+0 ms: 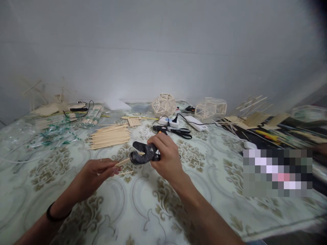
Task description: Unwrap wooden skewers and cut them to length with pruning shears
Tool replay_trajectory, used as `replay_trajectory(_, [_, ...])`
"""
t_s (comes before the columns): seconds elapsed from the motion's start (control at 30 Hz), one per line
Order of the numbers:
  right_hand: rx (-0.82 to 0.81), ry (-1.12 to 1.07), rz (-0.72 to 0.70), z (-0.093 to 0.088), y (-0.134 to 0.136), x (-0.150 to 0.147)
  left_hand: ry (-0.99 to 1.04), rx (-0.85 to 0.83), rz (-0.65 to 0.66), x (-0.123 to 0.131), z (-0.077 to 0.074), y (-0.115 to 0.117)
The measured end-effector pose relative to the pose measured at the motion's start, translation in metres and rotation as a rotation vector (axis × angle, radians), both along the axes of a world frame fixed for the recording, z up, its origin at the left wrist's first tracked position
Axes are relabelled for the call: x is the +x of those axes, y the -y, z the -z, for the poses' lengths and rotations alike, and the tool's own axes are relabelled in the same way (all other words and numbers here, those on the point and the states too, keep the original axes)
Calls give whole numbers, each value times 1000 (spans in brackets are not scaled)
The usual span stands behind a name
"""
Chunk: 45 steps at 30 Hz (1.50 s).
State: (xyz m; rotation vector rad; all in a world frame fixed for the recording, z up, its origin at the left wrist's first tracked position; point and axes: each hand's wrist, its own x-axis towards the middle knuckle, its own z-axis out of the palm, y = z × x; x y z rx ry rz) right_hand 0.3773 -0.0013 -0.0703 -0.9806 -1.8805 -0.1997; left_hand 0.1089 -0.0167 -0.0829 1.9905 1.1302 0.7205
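Note:
My left hand [98,170] pinches a short wooden stick [122,162] and holds it out to the right. My right hand [165,154] grips a black cutter [143,153], a plier-like tool, with its jaws closed around the end of that stick. Both hands hover just above the table [133,204], which has a patterned cloth under a clear cover. A cut stick piece [126,173] lies on the cloth below the hands.
A pile of wooden sticks [110,136] lies behind the hands. Further back stand a stick ball [164,104], a stick cube frame [211,107], a power strip [168,121], black scissors [182,133] and cables. More sticks and tools crowd the right edge.

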Motion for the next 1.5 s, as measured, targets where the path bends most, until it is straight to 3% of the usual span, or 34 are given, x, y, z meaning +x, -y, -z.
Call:
replay_trajectory(0.37, [43, 59, 60, -2, 1, 1, -26, 18, 41, -1, 0, 1])
replay_trajectory(0.53, [80, 56, 117, 2, -1, 4, 79, -153, -27, 1, 2, 2])
replay_trajectory(0.8, [-320, -339, 220, 5, -10, 5, 225, -372, -159, 2, 1, 1])
replay_trajectory(1.13, [-511, -444, 81, 6, -5, -1, 292, -411, -224, 2, 2, -3])
replay_trajectory(1.3, [-762, -142, -53, 16, -12, -3, 266, -330, -341, -11, 3, -16])
replay_trajectory(1.5, [-659, 259, -223, 39, -7, -25, 127, -220, -512, -31, 5, -32])
